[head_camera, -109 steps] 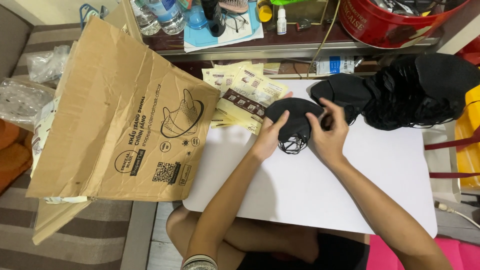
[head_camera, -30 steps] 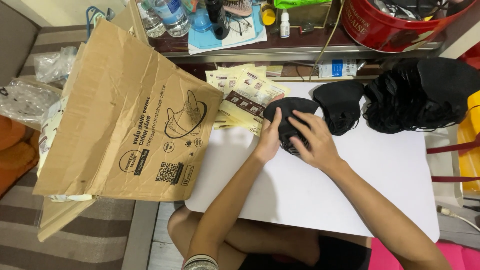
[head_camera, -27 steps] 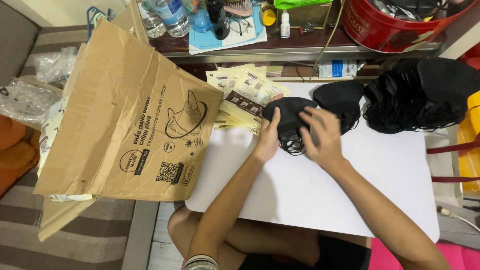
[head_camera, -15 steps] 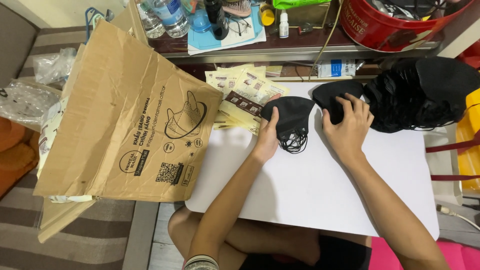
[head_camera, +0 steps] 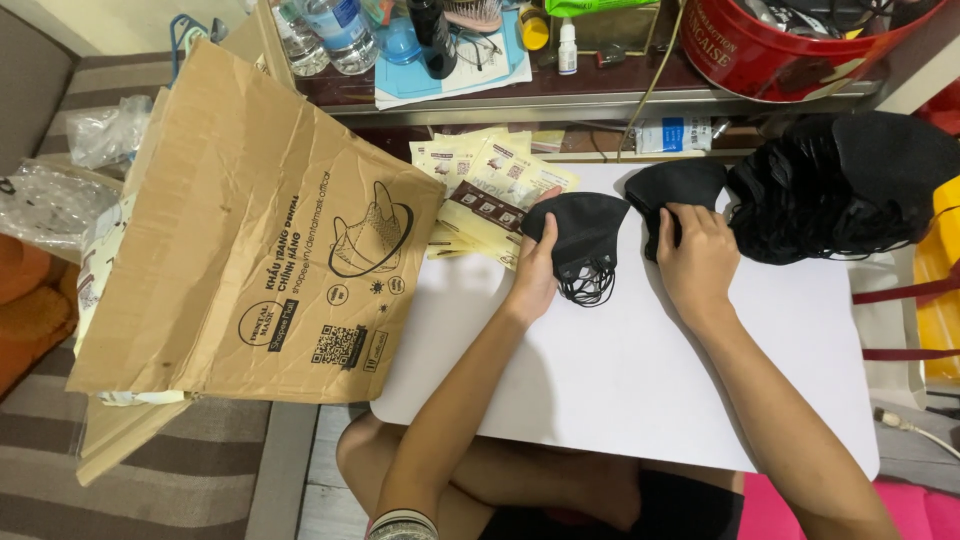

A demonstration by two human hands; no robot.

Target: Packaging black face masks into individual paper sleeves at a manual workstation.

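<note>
The cardboard box (head_camera: 250, 240) stands tilted at 9 o'clock, its lower right corner overlapping the left rim of the white table (head_camera: 640, 390). The heap of black masks (head_camera: 850, 190) occupies the table's 2 o'clock corner, just beside the yellow bag (head_camera: 940, 280) at the right edge. The paper sleeves (head_camera: 490, 195) lie fanned at 11 o'clock, partly under the folded mask.

The left hand (head_camera: 535, 270) lies flat, palm down, pinning the folded black mask (head_camera: 580, 235) at the table's 12 o'clock zone; its ear loops (head_camera: 585, 285) trail loose toward 6 o'clock. The right hand (head_camera: 695, 250) rests with fingers curled on a second black mask (head_camera: 675, 185), drawn from the heap; whether it grips or merely presses cannot be told.

Recommended practice: hold the folded mask down while the right hand separates one mask only, lifting clear so loops do not snag on the heap.

Clearance: the table's near half, from 4 to 8 o'clock, offers the widest working room. The far rim abuts the cluttered shelf (head_camera: 600, 95); movement toward 12 o'clock is restricted.
</note>
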